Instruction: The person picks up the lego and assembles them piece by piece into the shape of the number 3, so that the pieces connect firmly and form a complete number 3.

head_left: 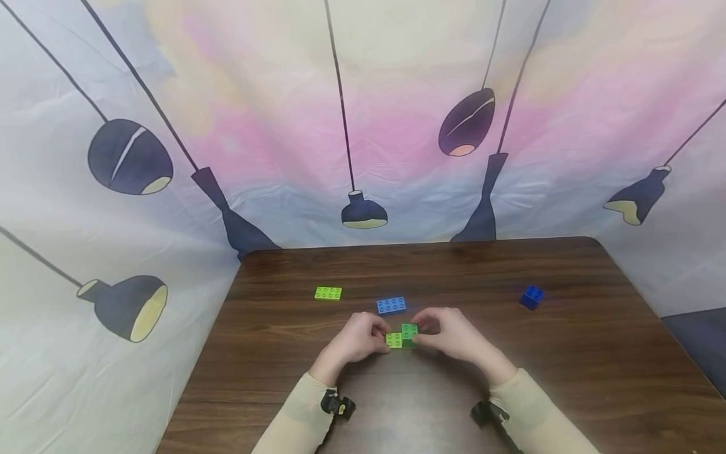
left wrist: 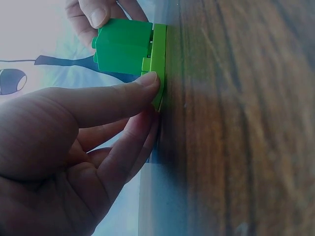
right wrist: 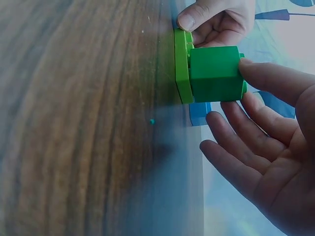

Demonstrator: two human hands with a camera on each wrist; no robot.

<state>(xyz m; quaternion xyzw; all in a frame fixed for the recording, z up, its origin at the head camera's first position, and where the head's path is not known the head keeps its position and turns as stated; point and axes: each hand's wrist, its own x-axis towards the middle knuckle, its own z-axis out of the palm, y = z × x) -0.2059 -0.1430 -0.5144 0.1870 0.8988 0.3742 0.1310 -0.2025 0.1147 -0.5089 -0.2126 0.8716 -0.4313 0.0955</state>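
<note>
Low over the wooden table, my left hand (head_left: 358, 337) pinches the left end of a flat lime-green toy brick (head_left: 394, 341) between thumb and fingers. A taller green 2x2 brick (head_left: 409, 334) stands studs up on the right end of that flat brick. My right hand (head_left: 457, 337) holds the green brick, its thumb at the studded top edge in the right wrist view and fingertips along the far side. A narrow dark gap shows between the green brick (left wrist: 124, 46) and the flat brick (left wrist: 158, 54) in the left wrist view.
Just beyond the hands lies a light blue brick (head_left: 391, 306). Another flat lime-green brick (head_left: 328, 293) is farther back on the left, and a dark blue brick (head_left: 532, 297) sits at the right. A lamp-patterned cloth (head_left: 306, 126) hangs behind the table (head_left: 272, 378).
</note>
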